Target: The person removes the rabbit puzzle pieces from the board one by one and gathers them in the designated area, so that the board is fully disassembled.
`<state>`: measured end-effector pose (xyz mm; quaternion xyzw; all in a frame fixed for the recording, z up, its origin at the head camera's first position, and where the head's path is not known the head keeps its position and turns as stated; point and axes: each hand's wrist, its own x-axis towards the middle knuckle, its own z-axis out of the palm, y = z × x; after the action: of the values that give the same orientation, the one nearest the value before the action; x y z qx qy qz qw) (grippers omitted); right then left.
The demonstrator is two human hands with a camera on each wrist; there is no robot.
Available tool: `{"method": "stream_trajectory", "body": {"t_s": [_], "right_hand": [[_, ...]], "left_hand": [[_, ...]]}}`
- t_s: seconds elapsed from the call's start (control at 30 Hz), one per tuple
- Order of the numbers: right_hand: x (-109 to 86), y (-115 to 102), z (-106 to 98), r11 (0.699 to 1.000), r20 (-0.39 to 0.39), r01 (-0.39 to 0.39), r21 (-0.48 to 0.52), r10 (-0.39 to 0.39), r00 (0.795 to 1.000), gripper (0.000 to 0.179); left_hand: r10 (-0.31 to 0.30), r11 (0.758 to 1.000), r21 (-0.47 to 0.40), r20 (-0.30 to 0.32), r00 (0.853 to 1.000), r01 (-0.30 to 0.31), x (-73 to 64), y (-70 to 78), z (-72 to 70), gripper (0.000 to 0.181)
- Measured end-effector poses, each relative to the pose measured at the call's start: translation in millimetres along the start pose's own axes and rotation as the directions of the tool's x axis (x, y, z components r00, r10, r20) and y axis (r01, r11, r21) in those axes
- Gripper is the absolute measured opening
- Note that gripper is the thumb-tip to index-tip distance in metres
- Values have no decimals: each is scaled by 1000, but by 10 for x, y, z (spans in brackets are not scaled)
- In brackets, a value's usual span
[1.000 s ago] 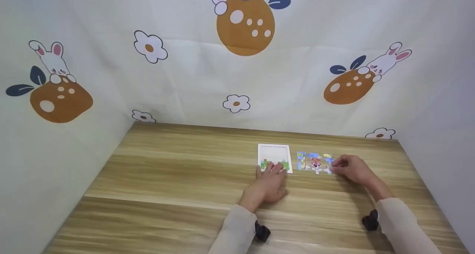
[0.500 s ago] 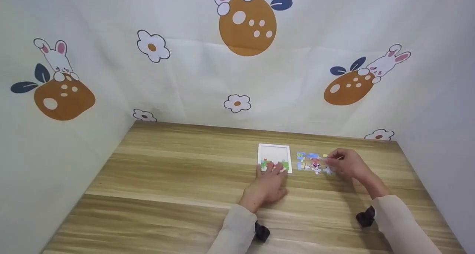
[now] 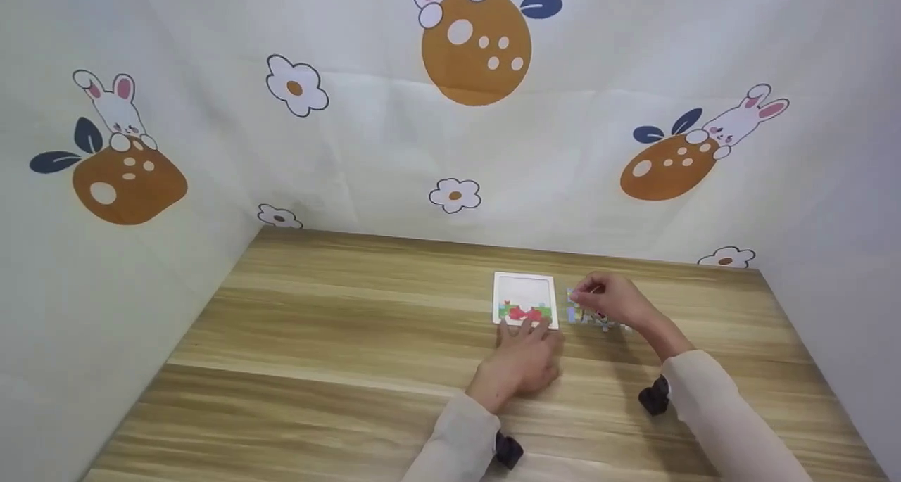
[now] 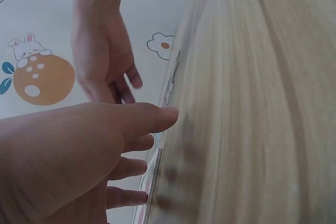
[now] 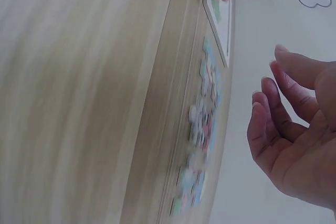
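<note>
My left hand (image 3: 524,359) rests with spread fingers at the near edge of a white-rimmed puzzle tray (image 3: 524,275). Along the tray's bottom, green and red puzzle pieces (image 3: 524,314) are laid in. To the right of it lies a group of loose jigsaw pieces (image 3: 571,315), partly hidden under my right hand (image 3: 619,302). That hand hovers over them, its thumb and index fingertips close together above the group's left side. The right wrist view shows its fingers loosely curved with nothing between them, above the jigsaw pieces (image 5: 202,124).
The wood-grain table (image 3: 317,313) reaches back to a pale curtain (image 3: 366,130) printed with rabbits, oranges and flowers. Curtain also closes off both sides. A black wrist device (image 3: 509,449) sits at the left cuff, another black device (image 3: 654,396) at the right.
My right hand has moved left across the loose pieces, from their right end to their left side. My left hand has drawn back slightly, uncovering the red pieces in the tray.
</note>
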<state>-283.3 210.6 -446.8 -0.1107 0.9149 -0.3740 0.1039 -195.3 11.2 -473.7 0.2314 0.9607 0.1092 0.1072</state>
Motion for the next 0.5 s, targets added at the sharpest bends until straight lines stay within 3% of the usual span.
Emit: {"method": "stream_trajectory", "body": {"t_s": [0.3, 0.5], "right_hand": [[213, -211, 279, 999, 34, 33, -6, -33, 999, 15], [318, -223, 435, 998, 47, 58, 4, -58, 997, 12]], "left_hand": [[-9, 999, -30, 48, 999, 10, 16, -27, -10, 60], [-21, 1000, 23, 76, 997, 20, -1, -21, -20, 64]]}}
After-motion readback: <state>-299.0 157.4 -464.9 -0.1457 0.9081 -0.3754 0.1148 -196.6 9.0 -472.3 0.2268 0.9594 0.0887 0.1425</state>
